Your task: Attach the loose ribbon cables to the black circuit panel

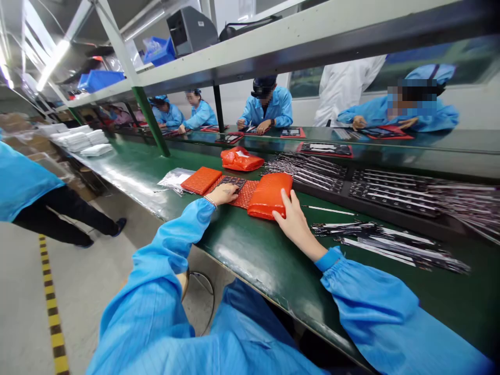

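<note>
My left hand lies with its fingers stretched over a dark flat panel. Beneath that panel spreads a sheet of red bubble wrap. At its right end, my right hand grips a thick folded part of red bubble wrap, thumb on the near face and fingers along the right edge. Left of the panel is a flat red bubble-wrap piece. Behind them sits a crumpled red bubble-wrap bundle; whether anything is inside is hidden.
Thin dark-and-white strips lie loosely on the green bench at right. More strips fill a black tray behind. A silvery plastic bag is at left. A shelf runs overhead, and several co-workers sit opposite.
</note>
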Tool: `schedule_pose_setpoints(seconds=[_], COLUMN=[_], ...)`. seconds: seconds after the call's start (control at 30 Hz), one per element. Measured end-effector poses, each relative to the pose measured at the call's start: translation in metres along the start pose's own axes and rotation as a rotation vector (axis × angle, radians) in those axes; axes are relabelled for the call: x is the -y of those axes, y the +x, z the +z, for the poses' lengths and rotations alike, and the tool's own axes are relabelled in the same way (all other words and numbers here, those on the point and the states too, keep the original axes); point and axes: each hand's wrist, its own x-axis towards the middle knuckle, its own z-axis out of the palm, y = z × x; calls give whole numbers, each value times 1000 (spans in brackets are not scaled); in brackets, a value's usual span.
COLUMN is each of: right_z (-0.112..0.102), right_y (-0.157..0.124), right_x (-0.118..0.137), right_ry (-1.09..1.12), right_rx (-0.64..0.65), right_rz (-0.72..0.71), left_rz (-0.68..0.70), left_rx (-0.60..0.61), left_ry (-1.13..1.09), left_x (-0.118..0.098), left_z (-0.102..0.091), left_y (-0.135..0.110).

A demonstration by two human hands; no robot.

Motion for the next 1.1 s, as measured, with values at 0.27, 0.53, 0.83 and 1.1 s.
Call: schedule_pose_setpoints(seconds=[0.27, 0.53, 0.83, 1.1], right_z=[11, 19, 23, 20], right_y=[0, -11, -10, -5], right_x=[-3, -4, -8, -6], right_ry=[-287, -425, -382, -248], right_rx=[-19, 20, 109, 8], right_rz=[-89, -336, -317, -240], left_rz=[-274, -462, -509, -573], left_rx=[-7, 71, -54, -287], left_ry=[82, 23, -374, -1029], left_x=[19, 31, 61, 78], left_z=[-7, -16, -5, -19], left_y=[-3, 7, 15, 8])
